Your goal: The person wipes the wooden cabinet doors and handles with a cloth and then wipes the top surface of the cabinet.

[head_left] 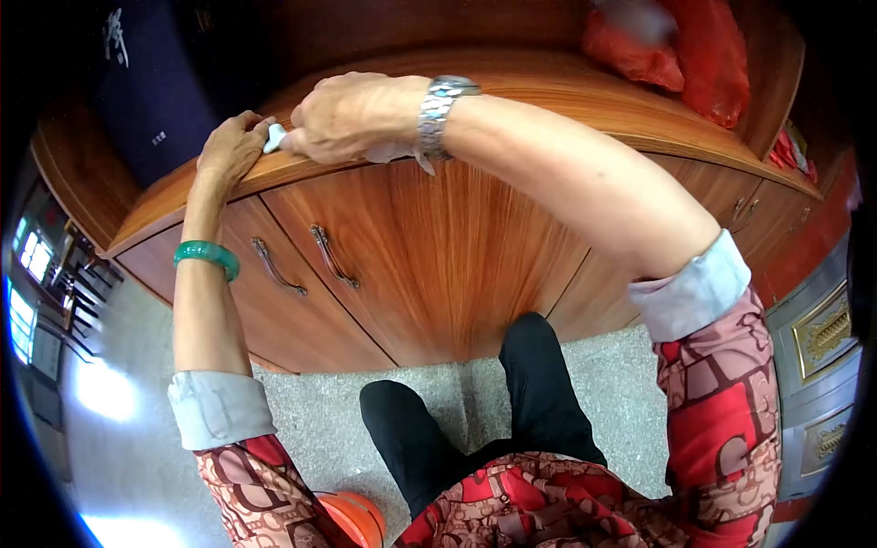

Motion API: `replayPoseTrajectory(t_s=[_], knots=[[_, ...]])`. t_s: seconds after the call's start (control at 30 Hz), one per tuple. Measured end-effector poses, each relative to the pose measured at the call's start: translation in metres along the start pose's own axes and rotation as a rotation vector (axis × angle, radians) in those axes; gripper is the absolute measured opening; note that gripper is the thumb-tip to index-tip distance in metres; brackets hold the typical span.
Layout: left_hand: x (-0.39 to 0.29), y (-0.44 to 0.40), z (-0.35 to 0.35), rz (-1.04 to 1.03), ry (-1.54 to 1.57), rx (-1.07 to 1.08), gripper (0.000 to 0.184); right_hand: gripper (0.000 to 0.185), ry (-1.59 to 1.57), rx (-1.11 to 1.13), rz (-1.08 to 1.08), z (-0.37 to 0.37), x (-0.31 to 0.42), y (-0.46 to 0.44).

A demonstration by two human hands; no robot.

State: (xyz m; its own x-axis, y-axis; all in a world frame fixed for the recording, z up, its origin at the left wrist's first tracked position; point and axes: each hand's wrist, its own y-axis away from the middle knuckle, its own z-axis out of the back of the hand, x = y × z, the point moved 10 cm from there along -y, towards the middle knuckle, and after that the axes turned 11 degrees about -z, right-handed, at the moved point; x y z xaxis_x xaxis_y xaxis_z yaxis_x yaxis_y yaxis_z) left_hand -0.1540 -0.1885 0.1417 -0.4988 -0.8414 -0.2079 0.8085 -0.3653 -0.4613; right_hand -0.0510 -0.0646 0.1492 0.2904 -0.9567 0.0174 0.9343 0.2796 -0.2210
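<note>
My left hand point(233, 146), below a green bangle, is at the front edge of the wooden cabinet top point(512, 100). Its fingers are curled together beside a small white piece point(275, 138) that shows between my two hands; what they grip is hidden. Just to the right, my right hand point(352, 114) bends closed over the same edge, back of the hand up, a metal watch on its wrist. From under its palm hangs a thin whitish cloth point(399, 152), mostly covered by the hand. Whether the white piece belongs to this cloth I cannot tell.
A dark blue box point(151, 96) stands on the cabinet at the left. Red plastic bags point(708, 64) lie at the back right. Cabinet doors with metal handles point(333, 257) are below the edge. An orange bucket point(354, 517) sits on the floor near my legs.
</note>
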Motion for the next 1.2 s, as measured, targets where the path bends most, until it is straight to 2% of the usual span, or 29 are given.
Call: replayPoseTrajectory(t_s=[0.03, 0.1, 0.23, 0.3, 0.33, 0.4, 0.43, 0.5, 0.57, 0.63, 0.73, 0.77, 0.9, 0.97, 1.03, 1.1, 1.2], knots=[[0.004, -0.001, -0.003, 0.021, 0.044, 0.019, 0.046, 0.048, -0.007, -0.024, 0.065, 0.003, 0.000, 0.002], [-0.001, 0.001, 0.001, -0.014, 0.038, -0.005, 0.046, 0.042, -0.027, -0.011, 0.045, 0.002, -0.019, 0.009], [-0.010, 0.005, 0.003, -0.022, 0.009, 0.016, 0.049, 0.040, 0.013, 0.050, -0.178, -0.003, -0.106, 0.020], [-0.006, 0.002, 0.000, -0.043, 0.018, 0.019, 0.049, 0.040, 0.058, -0.029, -0.204, 0.009, -0.157, 0.037], [-0.003, 0.001, -0.001, -0.046, 0.016, 0.010, 0.049, 0.040, 0.167, -0.103, -0.131, 0.006, -0.200, 0.037], [-0.006, 0.001, 0.000, -0.054, 0.016, 0.000, 0.050, 0.040, 0.183, -0.156, -0.212, 0.016, -0.243, 0.063], [-0.008, 0.002, 0.002, -0.047, -0.014, 0.008, 0.050, 0.040, 0.088, -0.137, -0.365, 0.030, -0.249, 0.087], [-0.010, 0.002, 0.003, -0.040, -0.044, 0.015, 0.050, 0.043, 0.172, -0.105, -0.416, 0.035, -0.273, 0.100], [-0.007, 0.003, 0.003, -0.017, -0.034, 0.015, 0.050, 0.045, 0.147, -0.170, -0.384, 0.038, -0.279, 0.101], [-0.010, 0.006, 0.004, -0.004, -0.039, 0.019, 0.049, 0.048, 0.161, -0.118, -0.451, 0.034, -0.280, 0.098], [-0.016, 0.007, 0.005, 0.003, -0.063, 0.023, 0.048, 0.055, 0.189, -0.053, -0.430, 0.031, -0.261, 0.091], [-0.017, 0.007, 0.005, -0.001, -0.086, 0.024, 0.048, 0.062, 0.198, -0.123, -0.331, 0.031, -0.248, 0.086], [-0.014, 0.004, 0.005, -0.021, -0.118, -0.006, 0.048, 0.068, 0.085, -0.019, -0.320, 0.016, -0.171, 0.054], [-0.012, 0.002, 0.005, -0.055, -0.080, -0.024, 0.048, 0.067, 0.064, -0.035, -0.197, 0.013, -0.117, 0.037], [-0.010, 0.003, 0.005, -0.030, -0.073, -0.016, 0.048, 0.067, 0.010, 0.083, -0.225, 0.007, -0.073, 0.035], [-0.008, 0.004, 0.005, -0.007, -0.063, -0.005, 0.047, 0.062, 0.019, 0.077, -0.167, 0.009, -0.054, 0.035], [-0.010, 0.004, 0.004, -0.036, -0.036, -0.001, 0.047, 0.054, -0.018, -0.110, -0.001, 0.019, -0.043, 0.035]])
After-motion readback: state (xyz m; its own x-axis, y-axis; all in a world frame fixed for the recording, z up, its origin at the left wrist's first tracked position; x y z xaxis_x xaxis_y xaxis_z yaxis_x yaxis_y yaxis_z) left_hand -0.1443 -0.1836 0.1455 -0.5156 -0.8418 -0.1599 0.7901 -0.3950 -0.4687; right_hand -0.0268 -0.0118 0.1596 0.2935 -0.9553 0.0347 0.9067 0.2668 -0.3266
